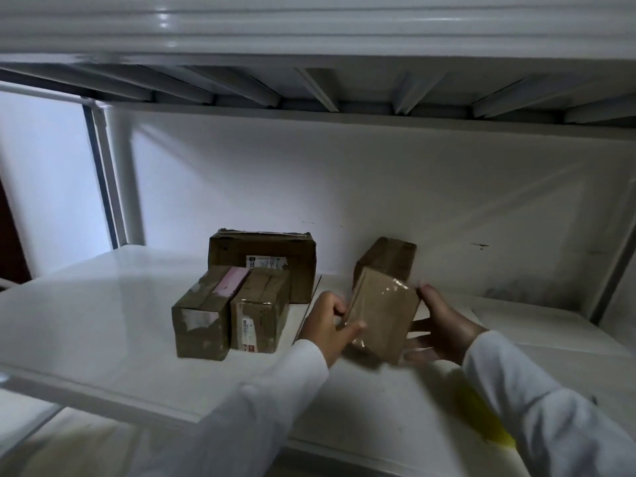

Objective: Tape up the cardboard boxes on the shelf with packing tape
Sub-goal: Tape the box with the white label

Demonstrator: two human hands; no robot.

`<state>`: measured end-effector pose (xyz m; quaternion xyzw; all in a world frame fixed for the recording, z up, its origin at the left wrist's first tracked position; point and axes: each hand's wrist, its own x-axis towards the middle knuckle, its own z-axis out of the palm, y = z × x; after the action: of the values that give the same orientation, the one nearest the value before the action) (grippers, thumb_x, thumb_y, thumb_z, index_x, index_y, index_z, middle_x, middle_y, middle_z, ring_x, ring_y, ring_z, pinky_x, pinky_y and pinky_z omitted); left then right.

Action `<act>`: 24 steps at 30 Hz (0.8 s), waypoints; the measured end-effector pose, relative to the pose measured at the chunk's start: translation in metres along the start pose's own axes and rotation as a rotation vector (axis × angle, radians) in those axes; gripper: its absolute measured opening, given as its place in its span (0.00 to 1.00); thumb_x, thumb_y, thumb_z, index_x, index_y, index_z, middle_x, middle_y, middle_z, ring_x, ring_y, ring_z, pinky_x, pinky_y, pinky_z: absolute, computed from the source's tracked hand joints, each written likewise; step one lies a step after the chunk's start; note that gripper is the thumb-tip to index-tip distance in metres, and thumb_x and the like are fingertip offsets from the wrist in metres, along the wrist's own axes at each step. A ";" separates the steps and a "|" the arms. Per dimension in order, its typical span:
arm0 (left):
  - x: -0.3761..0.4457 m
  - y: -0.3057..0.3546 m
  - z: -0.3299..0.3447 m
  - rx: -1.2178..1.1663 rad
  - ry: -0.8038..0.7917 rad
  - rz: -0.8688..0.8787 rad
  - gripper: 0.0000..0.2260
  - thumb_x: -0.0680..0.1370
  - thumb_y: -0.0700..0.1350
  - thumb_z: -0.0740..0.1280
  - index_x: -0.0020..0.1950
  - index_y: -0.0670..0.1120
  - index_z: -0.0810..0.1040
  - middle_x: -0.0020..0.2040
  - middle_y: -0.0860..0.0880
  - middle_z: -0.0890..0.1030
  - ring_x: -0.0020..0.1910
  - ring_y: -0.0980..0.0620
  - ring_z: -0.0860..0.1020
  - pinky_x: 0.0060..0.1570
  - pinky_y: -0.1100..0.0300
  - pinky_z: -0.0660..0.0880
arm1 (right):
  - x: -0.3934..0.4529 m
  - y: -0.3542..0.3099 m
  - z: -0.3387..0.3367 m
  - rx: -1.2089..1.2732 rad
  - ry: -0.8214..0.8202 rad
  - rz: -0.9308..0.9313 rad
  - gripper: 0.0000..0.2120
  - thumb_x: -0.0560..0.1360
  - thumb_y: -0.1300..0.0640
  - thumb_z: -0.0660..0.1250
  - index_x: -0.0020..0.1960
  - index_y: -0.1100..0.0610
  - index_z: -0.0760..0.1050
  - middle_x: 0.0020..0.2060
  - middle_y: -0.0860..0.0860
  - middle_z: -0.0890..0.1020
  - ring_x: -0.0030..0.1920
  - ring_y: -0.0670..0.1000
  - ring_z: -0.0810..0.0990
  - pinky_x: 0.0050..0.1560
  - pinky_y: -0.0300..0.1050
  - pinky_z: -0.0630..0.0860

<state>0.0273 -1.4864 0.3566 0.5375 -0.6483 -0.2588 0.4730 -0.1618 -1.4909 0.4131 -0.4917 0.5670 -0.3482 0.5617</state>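
A long cardboard box with shiny clear tape on its near end lies tilted on the white shelf, right of centre. My left hand grips its near left corner, thumb on top. My right hand holds the right side, thumb at the upper edge and fingers under the box. Three more cardboard boxes stand to the left: a large one at the back and two narrow ones side by side in front, one with a pink patch and one with a label. No tape roll is visible.
The upper shelf hangs low overhead, its ribs showing. A white upright post stands at the back left. The white back wall is close behind the boxes. Something yellow shows under my right sleeve.
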 end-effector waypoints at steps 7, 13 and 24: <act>0.004 -0.020 -0.066 0.267 -0.036 0.156 0.12 0.75 0.52 0.69 0.43 0.56 0.64 0.37 0.54 0.73 0.36 0.55 0.73 0.36 0.65 0.69 | 0.033 -0.002 0.073 -0.294 -0.117 -0.214 0.20 0.74 0.45 0.67 0.64 0.46 0.67 0.59 0.51 0.72 0.54 0.52 0.75 0.41 0.44 0.75; 0.025 -0.033 -0.099 0.626 0.084 0.035 0.08 0.79 0.55 0.59 0.51 0.52 0.70 0.41 0.53 0.76 0.40 0.53 0.75 0.43 0.58 0.75 | 0.068 0.012 0.125 -0.377 -0.131 -0.384 0.26 0.74 0.46 0.67 0.69 0.50 0.62 0.61 0.51 0.71 0.53 0.47 0.73 0.51 0.38 0.74; 0.056 0.023 -0.047 1.201 0.043 0.057 0.28 0.78 0.60 0.55 0.74 0.48 0.58 0.73 0.44 0.62 0.74 0.41 0.56 0.73 0.40 0.48 | 0.071 0.005 0.021 -0.777 0.061 -0.229 0.16 0.78 0.43 0.60 0.59 0.51 0.71 0.59 0.50 0.74 0.63 0.55 0.73 0.54 0.40 0.65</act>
<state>0.0599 -1.5249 0.4142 0.6983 -0.6855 0.1765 0.1064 -0.1340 -1.5536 0.3848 -0.7167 0.6145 -0.1825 0.2746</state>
